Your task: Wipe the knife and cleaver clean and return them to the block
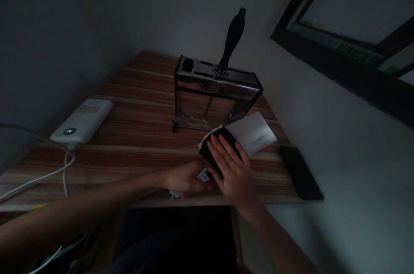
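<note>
My right hand (233, 169) lies with its fingers stretched over a black block-shaped object (216, 142) near the front edge of the wooden table (136, 136). A white sheet of paper (254, 132) lies under and behind that object. My left hand (185, 179) is closed around a small crumpled white thing (203, 175) right beside the right hand, at the table's front edge. What the white thing is I cannot make out in the dim light.
A metal-and-clear knife block (215, 95) with one black-handled knife (232, 39) stands behind the hands. A white power bank (82, 119) with a cable (48, 175) lies at the left. A black phone (300, 172) lies at the right edge by the wall.
</note>
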The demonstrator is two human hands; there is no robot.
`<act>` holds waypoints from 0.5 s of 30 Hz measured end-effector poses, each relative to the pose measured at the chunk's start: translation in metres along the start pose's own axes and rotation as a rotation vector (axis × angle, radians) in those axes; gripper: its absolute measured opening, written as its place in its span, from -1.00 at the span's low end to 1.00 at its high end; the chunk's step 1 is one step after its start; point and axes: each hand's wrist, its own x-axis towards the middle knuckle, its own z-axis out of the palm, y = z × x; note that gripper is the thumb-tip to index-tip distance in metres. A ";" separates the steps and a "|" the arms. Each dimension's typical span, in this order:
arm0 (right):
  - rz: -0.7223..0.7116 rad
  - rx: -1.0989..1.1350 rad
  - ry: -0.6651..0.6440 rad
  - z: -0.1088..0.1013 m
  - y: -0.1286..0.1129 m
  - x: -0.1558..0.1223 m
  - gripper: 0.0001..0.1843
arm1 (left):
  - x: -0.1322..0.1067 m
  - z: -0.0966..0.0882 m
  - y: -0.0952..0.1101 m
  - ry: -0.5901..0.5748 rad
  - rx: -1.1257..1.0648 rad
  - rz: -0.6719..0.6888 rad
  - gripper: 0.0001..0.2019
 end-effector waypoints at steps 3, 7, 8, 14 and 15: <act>0.035 -0.028 0.040 -0.003 0.013 0.001 -0.48 | -0.001 0.000 0.004 -0.003 0.011 -0.033 -0.81; 0.076 -0.032 0.080 -0.007 0.027 0.003 -0.46 | -0.001 -0.001 0.004 -0.017 -0.024 -0.078 -0.79; 0.086 -0.030 0.092 -0.008 0.030 0.003 -0.47 | -0.001 -0.001 0.003 -0.020 -0.034 -0.087 -0.79; 0.166 -0.059 0.177 -0.014 0.051 0.006 -0.48 | -0.001 -0.001 0.002 -0.022 -0.016 -0.087 -0.78; 0.176 -0.070 0.189 -0.015 0.055 0.007 -0.48 | -0.001 -0.001 0.002 -0.025 -0.018 -0.084 -0.78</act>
